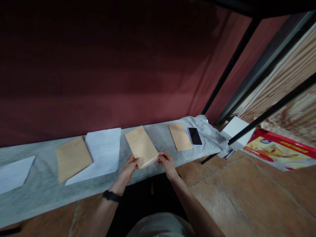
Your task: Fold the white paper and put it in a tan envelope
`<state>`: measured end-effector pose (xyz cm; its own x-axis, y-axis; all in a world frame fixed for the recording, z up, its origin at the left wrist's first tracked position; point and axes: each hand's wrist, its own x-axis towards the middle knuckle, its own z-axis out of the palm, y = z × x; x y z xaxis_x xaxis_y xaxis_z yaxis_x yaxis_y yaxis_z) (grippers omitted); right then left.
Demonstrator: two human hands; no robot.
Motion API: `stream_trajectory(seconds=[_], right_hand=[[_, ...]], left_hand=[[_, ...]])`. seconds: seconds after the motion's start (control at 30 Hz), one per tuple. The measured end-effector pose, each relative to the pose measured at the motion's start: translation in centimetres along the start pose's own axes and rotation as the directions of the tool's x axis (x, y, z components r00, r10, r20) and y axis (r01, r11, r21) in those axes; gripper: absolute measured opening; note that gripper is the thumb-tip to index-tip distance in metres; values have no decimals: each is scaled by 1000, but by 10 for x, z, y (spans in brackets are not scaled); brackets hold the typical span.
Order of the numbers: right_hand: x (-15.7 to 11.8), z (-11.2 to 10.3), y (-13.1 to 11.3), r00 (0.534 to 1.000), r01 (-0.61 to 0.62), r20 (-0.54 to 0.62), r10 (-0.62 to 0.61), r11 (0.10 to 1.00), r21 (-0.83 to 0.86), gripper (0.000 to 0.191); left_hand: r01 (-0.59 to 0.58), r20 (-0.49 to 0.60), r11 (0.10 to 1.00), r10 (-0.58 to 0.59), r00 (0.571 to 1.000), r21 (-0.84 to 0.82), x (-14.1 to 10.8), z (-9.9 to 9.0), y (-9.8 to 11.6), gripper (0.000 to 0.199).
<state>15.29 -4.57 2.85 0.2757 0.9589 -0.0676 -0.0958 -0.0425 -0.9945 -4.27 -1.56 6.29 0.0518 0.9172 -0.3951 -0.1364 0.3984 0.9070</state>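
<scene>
A brown paper envelope is held at a slant over the near part of the cloth-covered bench, its near edge showing a pale, shiny strip. My left hand is closed on its near left corner. At the near right corner, my right hand has its fingers pinched together on the edge. To the right lies a stack of narrower brown envelopes. On the left, a larger brown envelope or sheet overlaps white paper sheets.
A phone lies near the right end of the grey cloth. More white paper is at far left. A dark red wall rises behind. Black metal bars, a white box and a red-yellow carton stand at right.
</scene>
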Motion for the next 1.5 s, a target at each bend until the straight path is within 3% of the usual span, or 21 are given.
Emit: stream_trajectory(seconds=[0.13,0.23,0.33,0.4,0.47,0.53,0.6,0.67,0.77,0.97,1.13,1.33,1.4,1.5], right_hand=[[8,-12,7,977,203,-12,-213,943,-262,26],[13,-15,9,893,449,232,-386,729,-517,32],[14,-11,14,787,617,483,-385,481,-623,37],[14,-7,18,760,649,542,-360,363,-669,40],[13,-4,23,761,644,546,-349,308,-700,41],[12,-3,25,766,637,541,-346,295,-712,42],[12,-2,26,770,633,538,-344,297,-715,41],[12,-2,25,773,629,532,-345,304,-716,40],[12,-1,22,775,626,527,-348,309,-716,38],[11,-1,17,769,635,543,-338,311,-707,36],[11,-4,18,755,654,564,-336,321,-685,34],[29,-12,29,754,656,546,-364,381,-652,35],[44,-4,29,723,690,589,-360,342,-638,41],[70,21,26,670,743,682,-294,241,-625,48]], left_hand=[[4,9,911,-8,1000,411,21,-10,3,22],[-5,-60,820,48,997,572,29,-13,-3,23],[-13,-124,733,133,983,680,27,-12,-10,33],[-106,-95,534,335,937,839,26,-6,-15,40],[-239,84,222,542,836,945,32,5,-19,44],[-374,302,2,583,754,928,48,18,-20,48],[-448,431,-104,525,734,888,72,30,-18,51],[-447,453,-131,471,757,885,96,37,-13,53],[-463,479,-153,450,754,873,123,39,-9,55],[-497,525,-185,428,736,848,132,33,-13,59],[-617,654,-228,352,670,754,105,14,-23,61],[-720,761,-263,331,558,642,37,-22,-36,59],[-746,789,-272,316,527,608,22,-28,-39,60],[-754,796,-269,297,528,600,14,-31,-40,60]])
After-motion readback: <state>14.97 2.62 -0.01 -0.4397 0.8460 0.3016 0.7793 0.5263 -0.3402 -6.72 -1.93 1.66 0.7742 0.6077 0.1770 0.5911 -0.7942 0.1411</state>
